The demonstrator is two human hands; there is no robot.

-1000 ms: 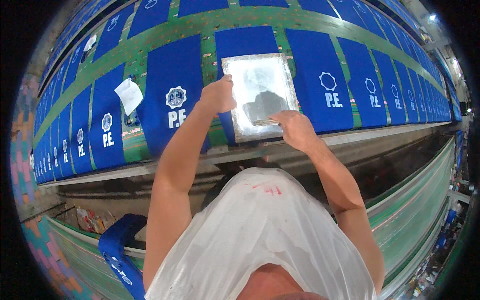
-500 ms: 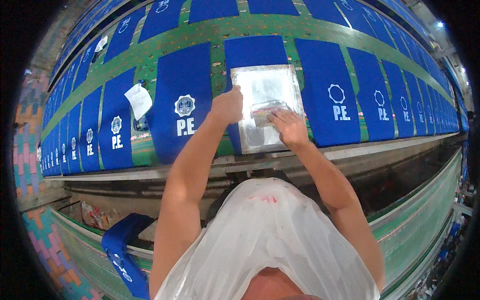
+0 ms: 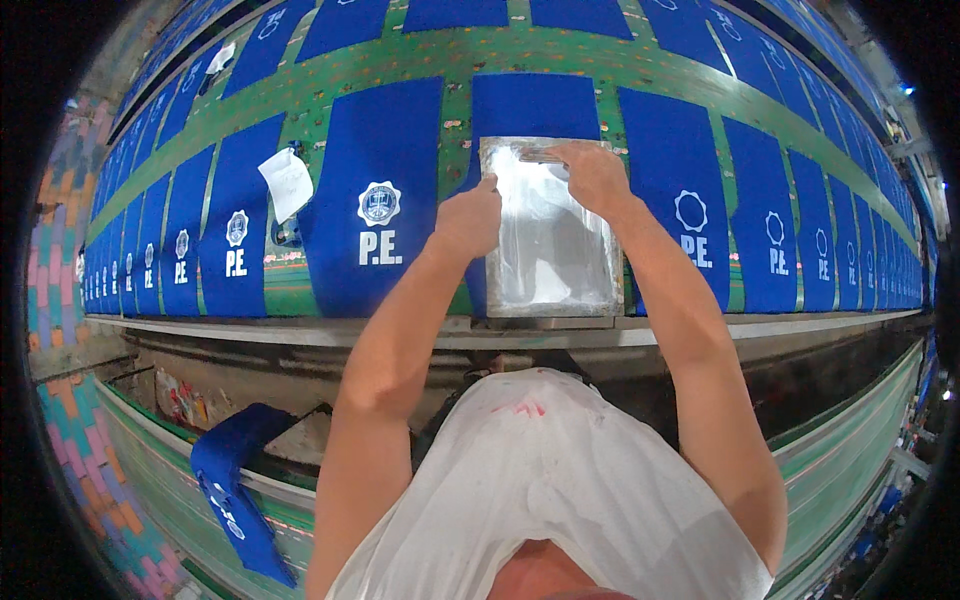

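Note:
A silvery screen-printing frame (image 3: pixel 552 245) lies flat over a blue fabric panel (image 3: pixel 535 105) on the long green table. My left hand (image 3: pixel 470 217) is closed on the frame's left edge. Near the frame's far edge, my right hand (image 3: pixel 597 180) grips a squeegee (image 3: pixel 541 155), mostly hidden by the fingers, against the screen. Left of the frame, a blue panel (image 3: pixel 378 130) bears a white round emblem with detail inside and white lettering. The panel to the right (image 3: pixel 680 160) carries only a scalloped ring and lettering, partly behind my right forearm.
Rows of printed blue panels run both ways along the green table (image 3: pixel 455 120). A white paper sheet (image 3: pixel 287 185) lies between panels at left. Below the table's front rail (image 3: pixel 400 335) runs a dark gap. A loose blue piece (image 3: pixel 235 480) hangs over another green table behind.
My right hand has pushed the squeegee from the middle of the screen to its far end. My left hand keeps its grip on the frame's edge. The whole view has shifted slightly.

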